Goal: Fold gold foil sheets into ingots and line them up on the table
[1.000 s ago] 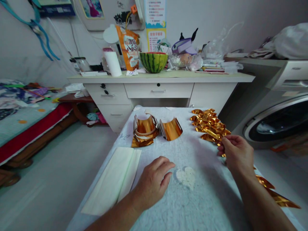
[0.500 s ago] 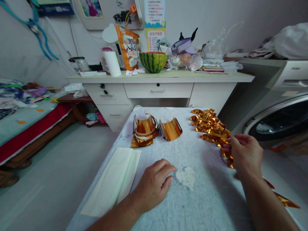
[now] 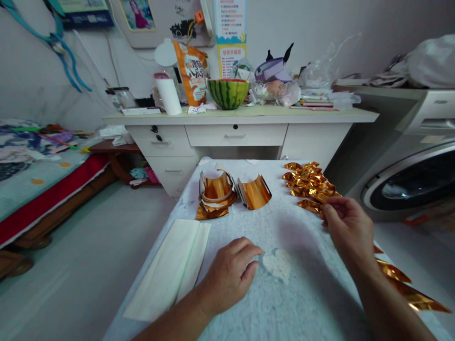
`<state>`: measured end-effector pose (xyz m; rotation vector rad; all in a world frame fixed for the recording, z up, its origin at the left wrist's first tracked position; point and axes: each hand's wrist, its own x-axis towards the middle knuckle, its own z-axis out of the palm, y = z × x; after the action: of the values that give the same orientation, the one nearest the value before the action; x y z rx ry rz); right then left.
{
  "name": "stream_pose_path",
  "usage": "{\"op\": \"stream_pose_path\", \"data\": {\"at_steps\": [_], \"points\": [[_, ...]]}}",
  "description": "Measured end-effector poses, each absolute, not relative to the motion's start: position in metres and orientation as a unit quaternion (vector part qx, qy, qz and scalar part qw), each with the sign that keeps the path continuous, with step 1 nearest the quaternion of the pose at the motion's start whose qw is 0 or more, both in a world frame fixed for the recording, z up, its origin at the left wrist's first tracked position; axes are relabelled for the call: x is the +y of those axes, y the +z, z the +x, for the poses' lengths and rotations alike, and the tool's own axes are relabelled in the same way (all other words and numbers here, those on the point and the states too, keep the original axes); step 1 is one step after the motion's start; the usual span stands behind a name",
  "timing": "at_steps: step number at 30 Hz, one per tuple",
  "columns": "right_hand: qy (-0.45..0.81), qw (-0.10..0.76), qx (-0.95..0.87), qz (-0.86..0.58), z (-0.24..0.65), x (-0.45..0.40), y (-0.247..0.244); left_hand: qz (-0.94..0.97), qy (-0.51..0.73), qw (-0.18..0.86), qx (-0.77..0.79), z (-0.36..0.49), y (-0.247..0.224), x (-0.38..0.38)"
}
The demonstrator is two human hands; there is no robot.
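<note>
Head view: all places taken from the heart-shaped patch on the cloth-covered surface. Right hand is up and right of the patch, thumb and fingertips drawn together at the near end of the folded gold pieces; can't tell if it's pinching one, fingers block the contact. Some of that group may sit behind the hand too. Left hand is just left of the patch, fingers loosely curled, thumb apart from them; palm side faces down, hidden. Right forearm partly covers the pointed gold pieces at the surface edge, well right of the patch. Washing machine, far right beyond the patch, is cut off by the frame. Counts: folded group overlaps, no reliable number; pointed pieces, 3 visible at least. Curved gold foil stacks: 2, both beyond the patch and to its left, sheets per stack unreadable. Pale paper pile: 1, left of the patch past the left hand. Watermelon half: 1, far beyond the patch.
</note>
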<state>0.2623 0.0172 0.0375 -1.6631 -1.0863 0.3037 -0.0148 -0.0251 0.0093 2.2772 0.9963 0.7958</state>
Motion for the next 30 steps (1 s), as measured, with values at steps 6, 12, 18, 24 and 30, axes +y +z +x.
{"op": "stream_pose_path", "data": {"at_steps": [6,12,18,24,30], "points": [[0.144,0.293,-0.736,-0.593,0.222,0.009,0.04,0.84,0.29,0.26,0.379,-0.014,0.008,-0.023],[0.134,0.141,-0.825,-0.53,0.184,0.012,0.044,0.839,0.282,0.261,0.386,-0.013,0.011,-0.025],[0.087,0.183,-0.784,-0.586,0.157,0.045,0.026,0.834,0.282,0.269,0.39,-0.012,0.012,-0.024],[0.053,0.225,-0.739,-0.633,0.133,0.062,0.006,0.834,0.283,0.27,0.39,-0.013,0.011,-0.022],[0.044,0.249,-0.722,-0.644,0.135,0.066,0.0,0.832,0.286,0.27,0.39,-0.014,0.01,-0.021]]}}
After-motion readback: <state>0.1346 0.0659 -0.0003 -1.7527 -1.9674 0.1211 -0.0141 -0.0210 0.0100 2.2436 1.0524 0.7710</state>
